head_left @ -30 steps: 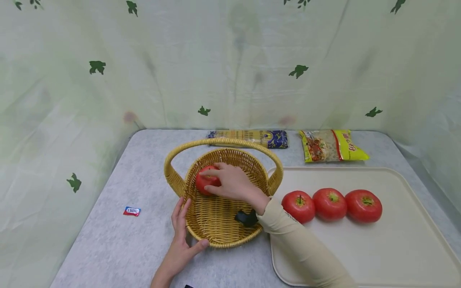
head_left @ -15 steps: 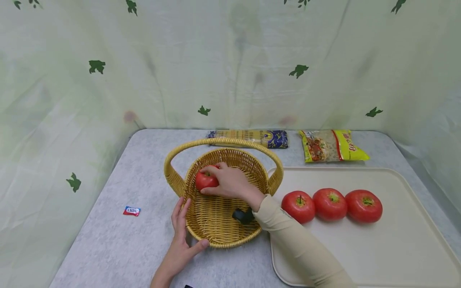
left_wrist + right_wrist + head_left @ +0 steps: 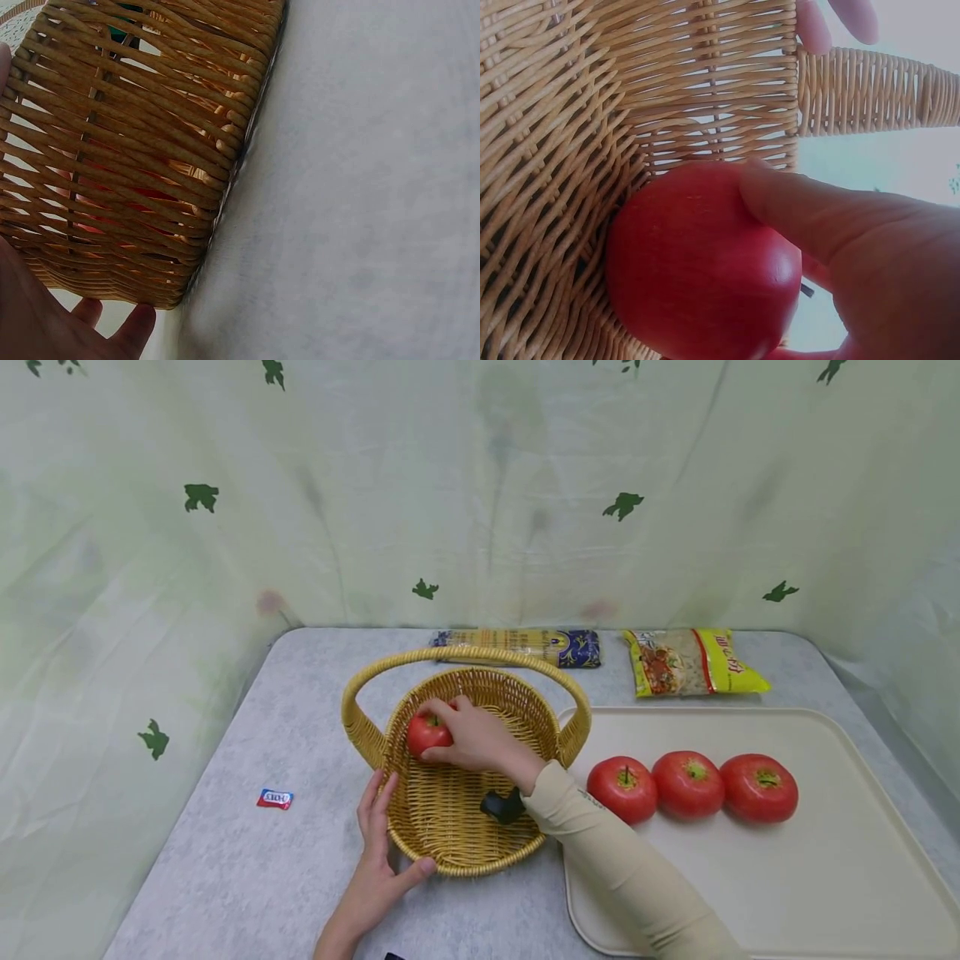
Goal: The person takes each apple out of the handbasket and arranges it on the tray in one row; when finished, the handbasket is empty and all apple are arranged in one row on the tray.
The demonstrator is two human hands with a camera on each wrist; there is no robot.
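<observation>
A red apple (image 3: 427, 736) sits inside a woven wicker basket (image 3: 450, 852), against its left wall. My right hand (image 3: 480, 737) reaches in from the right and holds the apple by its right side, thumb and fingers around it. Seen close in the right wrist view, the apple (image 3: 697, 262) lies against the weave, with the thumb on top of its skin. My left hand (image 3: 378, 868) rests on the outside of the basket at its front left, fingers extended along the wall and thumb stretched toward the front rim.
A beige tray (image 3: 750, 893) on the right bears three red apples (image 3: 687, 785) in a row. Behind the basket lie a noodle pack (image 3: 517, 646) and a yellow food bag (image 3: 690, 664). A small candy packet (image 3: 275, 799) lies at left. The basket's tall handle (image 3: 465, 654) arches over it.
My right hand's fingers have drawn back from over the apple onto its right side, showing its stem. The right forearm has shifted slightly left. My left hand and the basket stay put.
</observation>
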